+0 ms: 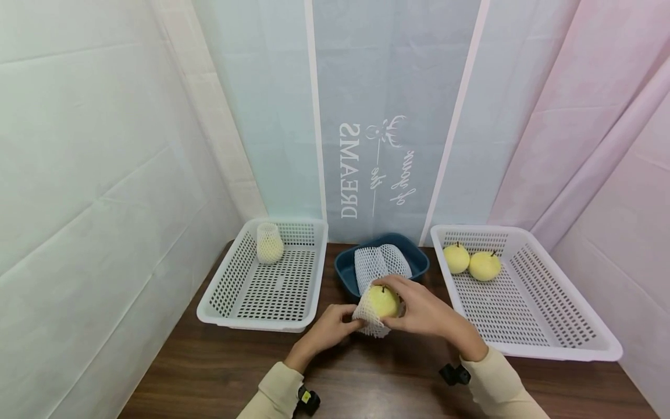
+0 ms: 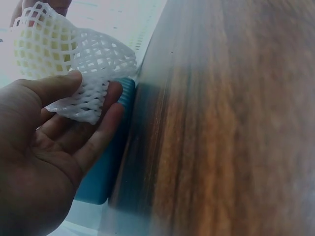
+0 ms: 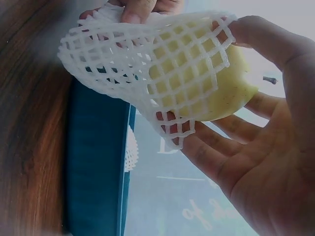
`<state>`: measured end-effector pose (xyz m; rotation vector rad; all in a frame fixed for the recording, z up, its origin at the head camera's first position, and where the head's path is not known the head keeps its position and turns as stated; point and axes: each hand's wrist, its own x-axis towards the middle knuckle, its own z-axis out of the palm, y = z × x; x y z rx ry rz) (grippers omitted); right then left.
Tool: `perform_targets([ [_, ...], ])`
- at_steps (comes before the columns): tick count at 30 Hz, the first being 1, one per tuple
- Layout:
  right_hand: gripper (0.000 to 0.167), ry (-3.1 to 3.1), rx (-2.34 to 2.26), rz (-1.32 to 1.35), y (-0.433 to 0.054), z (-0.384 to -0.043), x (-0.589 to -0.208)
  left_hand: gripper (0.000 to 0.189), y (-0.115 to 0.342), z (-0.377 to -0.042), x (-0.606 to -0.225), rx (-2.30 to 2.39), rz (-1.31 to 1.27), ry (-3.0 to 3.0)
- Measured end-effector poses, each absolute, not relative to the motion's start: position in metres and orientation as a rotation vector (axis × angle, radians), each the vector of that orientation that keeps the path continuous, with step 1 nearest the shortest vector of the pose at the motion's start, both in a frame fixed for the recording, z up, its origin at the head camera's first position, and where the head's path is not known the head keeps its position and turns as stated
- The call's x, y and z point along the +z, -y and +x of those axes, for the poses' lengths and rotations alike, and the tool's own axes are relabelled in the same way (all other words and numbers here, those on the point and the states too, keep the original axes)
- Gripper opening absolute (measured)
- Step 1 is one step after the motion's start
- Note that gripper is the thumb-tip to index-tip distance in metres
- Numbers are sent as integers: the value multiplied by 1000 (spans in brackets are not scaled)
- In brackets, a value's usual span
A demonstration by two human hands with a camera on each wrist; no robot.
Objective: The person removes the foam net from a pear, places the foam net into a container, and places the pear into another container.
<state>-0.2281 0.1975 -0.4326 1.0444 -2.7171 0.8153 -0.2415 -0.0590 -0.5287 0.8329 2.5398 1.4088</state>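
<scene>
A yellow pear (image 1: pixel 384 302) with a dark stem sits partly inside a white foam fruit net (image 3: pixel 106 59). My right hand (image 1: pixel 419 307) grips the pear, thumb and fingers on opposite sides, with the net's open edge reaching the fingertips. With thumb and fingers, my left hand (image 1: pixel 332 326) pinches the net's narrower end, seen closely in the left wrist view. The net bunches where the left thumb presses it. Just behind the hands stands a dark blue basin (image 1: pixel 342 265) holding more white foam nets (image 1: pixel 370 265).
At the left, a white plastic basket (image 1: pixel 309 317) holds one pear in a foam net (image 1: pixel 270 249). Another white basket (image 1: pixel 565 349) at the right holds two bare pears (image 1: pixel 484 266). All stand on a dark wooden table (image 1: pixel 209 372) before a printed curtain (image 1: pixel 387 70).
</scene>
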Motion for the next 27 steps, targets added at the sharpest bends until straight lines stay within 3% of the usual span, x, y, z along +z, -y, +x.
perform_targets([
  [27,72,2658,924,1035,-206,-238,-419,25,57,-240,-527,1460,796,-2531],
])
